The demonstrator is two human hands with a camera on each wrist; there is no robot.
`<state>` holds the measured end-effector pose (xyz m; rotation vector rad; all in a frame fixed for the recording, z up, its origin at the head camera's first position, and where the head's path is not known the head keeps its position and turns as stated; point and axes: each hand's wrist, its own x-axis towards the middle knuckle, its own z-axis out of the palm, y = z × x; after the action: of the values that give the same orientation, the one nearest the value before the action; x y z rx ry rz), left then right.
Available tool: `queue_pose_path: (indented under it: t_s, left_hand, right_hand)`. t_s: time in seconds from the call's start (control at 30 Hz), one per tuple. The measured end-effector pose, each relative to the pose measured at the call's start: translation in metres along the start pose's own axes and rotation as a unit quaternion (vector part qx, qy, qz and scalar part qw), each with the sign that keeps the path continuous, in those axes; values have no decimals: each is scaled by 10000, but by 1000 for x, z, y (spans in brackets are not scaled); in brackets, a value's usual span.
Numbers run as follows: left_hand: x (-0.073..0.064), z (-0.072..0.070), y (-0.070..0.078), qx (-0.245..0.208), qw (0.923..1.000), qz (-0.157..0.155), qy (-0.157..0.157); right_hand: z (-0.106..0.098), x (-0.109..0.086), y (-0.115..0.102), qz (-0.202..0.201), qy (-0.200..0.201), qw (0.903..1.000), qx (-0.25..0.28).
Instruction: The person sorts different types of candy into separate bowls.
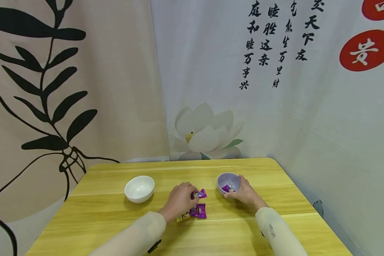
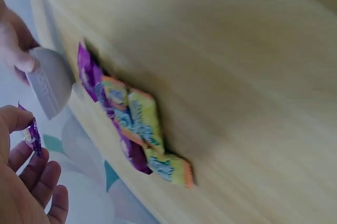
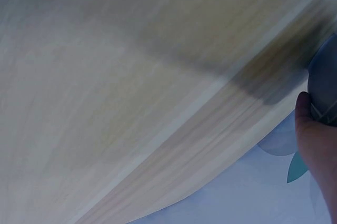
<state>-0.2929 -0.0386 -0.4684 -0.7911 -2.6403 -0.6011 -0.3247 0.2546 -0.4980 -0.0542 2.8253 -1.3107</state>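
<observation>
My left hand [image 1: 180, 200] pinches a purple-wrapped candy [image 1: 201, 193] between thumb and fingers, above the table. Below it lies a small pile of wrapped candies, with a purple candy [image 1: 201, 211] and a yellow candy [image 1: 183, 217] showing in the head view. The left wrist view shows several yellow-and-orange candies [image 2: 143, 116] overlapping purple ones. My right hand [image 1: 245, 195] grips the side of a light purple bowl [image 1: 223, 176], thumb on the near side. Inside that bowl sits at least one purple candy [image 1: 226, 188]. Only part of the bowl [image 3: 324, 74] shows in the right wrist view.
A white bowl [image 1: 139, 188] stands to the left of the left hand. The wooden table [image 1: 92, 213] ends at a back edge against a printed cloth [image 1: 204, 71] with a flower and writing.
</observation>
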Motion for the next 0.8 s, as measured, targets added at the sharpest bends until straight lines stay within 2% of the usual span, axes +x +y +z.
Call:
queue_pose_path:
  t_s: [0.33, 0.53, 0.8]
  left_hand:
    - [39, 9, 13, -66, 9996, -290, -6]
    - [62, 20, 22, -68, 9991, -411, -70]
    - [89, 36, 41, 132, 9983, -571, 10]
  right_hand:
    - [-1, 1, 0, 52, -9, 10000, 19]
    - [-2, 0, 1, 34, -2, 10000, -13]
    - [-2, 2, 0, -6, -42, 10000, -67]
